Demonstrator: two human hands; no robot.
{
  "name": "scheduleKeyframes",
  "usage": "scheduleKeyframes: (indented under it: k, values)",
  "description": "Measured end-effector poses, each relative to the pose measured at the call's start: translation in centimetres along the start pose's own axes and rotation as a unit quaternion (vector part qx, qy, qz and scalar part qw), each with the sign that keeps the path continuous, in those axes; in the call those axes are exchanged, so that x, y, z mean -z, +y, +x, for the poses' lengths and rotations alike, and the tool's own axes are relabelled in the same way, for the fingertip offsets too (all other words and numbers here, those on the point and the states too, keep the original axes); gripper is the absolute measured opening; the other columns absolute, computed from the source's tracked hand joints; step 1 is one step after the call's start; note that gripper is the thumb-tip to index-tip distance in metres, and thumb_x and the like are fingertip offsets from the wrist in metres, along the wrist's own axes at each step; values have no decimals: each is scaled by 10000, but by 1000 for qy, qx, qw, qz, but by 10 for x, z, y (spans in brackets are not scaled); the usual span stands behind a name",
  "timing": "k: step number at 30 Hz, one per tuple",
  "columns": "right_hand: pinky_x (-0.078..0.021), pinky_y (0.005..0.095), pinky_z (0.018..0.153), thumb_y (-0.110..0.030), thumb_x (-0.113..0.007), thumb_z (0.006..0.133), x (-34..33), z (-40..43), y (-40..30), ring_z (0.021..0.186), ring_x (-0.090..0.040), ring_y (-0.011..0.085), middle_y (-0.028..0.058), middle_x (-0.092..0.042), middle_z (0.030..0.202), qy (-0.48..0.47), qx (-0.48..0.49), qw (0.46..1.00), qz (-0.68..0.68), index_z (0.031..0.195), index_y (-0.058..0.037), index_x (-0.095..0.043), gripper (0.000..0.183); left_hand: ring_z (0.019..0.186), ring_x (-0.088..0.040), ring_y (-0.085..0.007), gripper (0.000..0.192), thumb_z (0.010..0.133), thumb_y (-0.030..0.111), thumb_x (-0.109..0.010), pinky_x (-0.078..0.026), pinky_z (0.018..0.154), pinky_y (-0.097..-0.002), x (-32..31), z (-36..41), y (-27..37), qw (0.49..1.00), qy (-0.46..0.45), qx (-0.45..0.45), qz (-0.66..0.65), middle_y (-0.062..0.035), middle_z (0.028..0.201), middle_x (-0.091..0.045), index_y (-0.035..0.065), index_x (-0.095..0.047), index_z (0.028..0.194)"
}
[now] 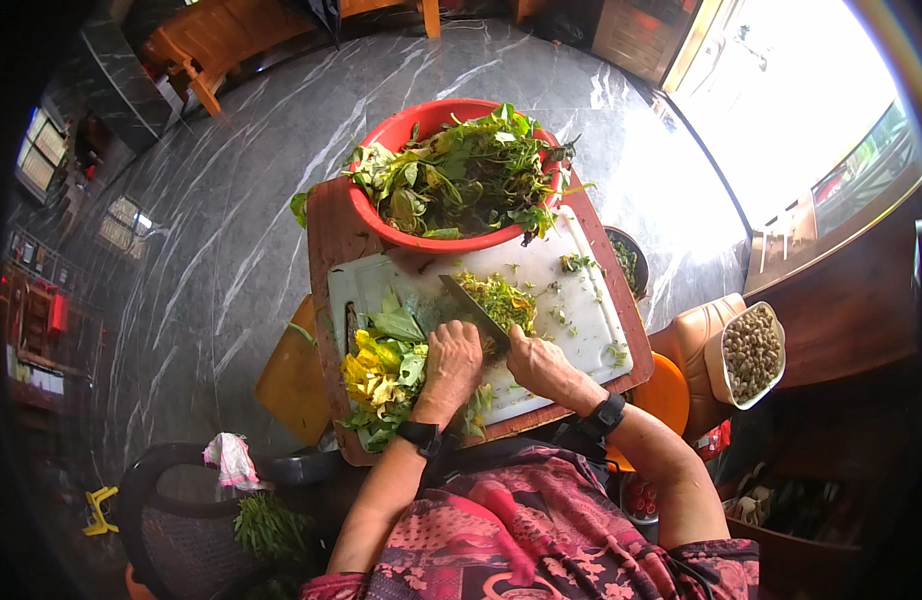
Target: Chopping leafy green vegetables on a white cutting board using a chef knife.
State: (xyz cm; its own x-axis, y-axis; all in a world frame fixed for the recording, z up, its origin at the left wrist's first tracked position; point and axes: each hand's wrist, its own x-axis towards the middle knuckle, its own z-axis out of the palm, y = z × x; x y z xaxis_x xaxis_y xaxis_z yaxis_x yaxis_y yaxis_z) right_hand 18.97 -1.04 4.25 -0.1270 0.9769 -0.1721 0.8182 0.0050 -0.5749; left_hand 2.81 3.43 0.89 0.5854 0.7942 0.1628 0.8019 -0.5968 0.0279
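My right hand (540, 361) grips a kitchen knife (474, 309), its dark blade lying between my two hands. With its fingers curled, my left hand (455, 358) presses a bundle of leafy greens (386, 375) onto a white plastic cutting board (506, 405). Green and yellow leaves spread out to the left of that hand. Just beyond the blade sits a heap of chopped greens (506, 300), and small scraps are scattered over the board's right side. The cut edge under my fingers is hidden.
A red plastic basin (431, 241) heaped with wilted leaves (461, 172) stands at the far end of the brown wooden table (330, 217). To the right are an orange stool (667, 394) and a tub of small tan pieces (750, 356). A black chair (168, 517) stands at lower left.
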Motion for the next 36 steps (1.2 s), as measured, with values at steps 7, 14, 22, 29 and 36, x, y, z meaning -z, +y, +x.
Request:
scheduleKeyframes:
  k: [7, 14, 22, 29, 36]
  values:
    - [-453, 509, 530, -71, -454, 840, 32, -34, -17, 584, -589, 420, 238, -570, 603, 50, 9, 999, -13, 890, 19, -407, 114, 827, -496, -278, 354, 683, 159, -655, -415, 727, -389, 12, -1, 0, 999, 20, -36, -12, -152, 876, -479, -28, -494, 938]
    - [-467, 495, 524, -82, -449, 853, 45, -71, -28, 577, -593, 410, 229, -565, 592, -20, -6, 999, -34, 896, 27, -393, 130, 865, -473, -281, 439, 660, 222, -715, -398, 753, -395, 5, -1, -1, 998, 29, -17, -50, -148, 902, -473, -8, -491, 960]
    - [-471, 496, 514, -67, -437, 843, 35, -73, -21, 567, -600, 409, 236, -565, 578, -56, -38, 997, -39, 898, 37, -381, 130, 891, -460, -296, 464, 676, 219, -688, -384, 767, -414, 2, -2, -2, 999, 2, -14, -42, -165, 932, -462, -19, -481, 1016]
    - [-465, 504, 508, -61, -447, 835, 30, -64, -17, 558, -596, 416, 235, -560, 570, -85, -45, 995, -33, 896, 36, -375, 136, 889, -469, -307, 326, 753, 170, -565, -376, 771, -412, -4, -3, -5, 999, -14, -28, -35, -172, 893, -483, -38, -509, 998]
    - [-478, 475, 497, -45, -452, 832, -6, -16, -8, 568, -612, 387, 215, -578, 602, 18, 67, 996, -62, 895, 15, -398, 102, 858, -506, -283, 244, 743, 85, -547, -411, 732, -400, 2, 2, 1, 998, -41, -27, 44, -155, 879, -497, -22, -512, 959]
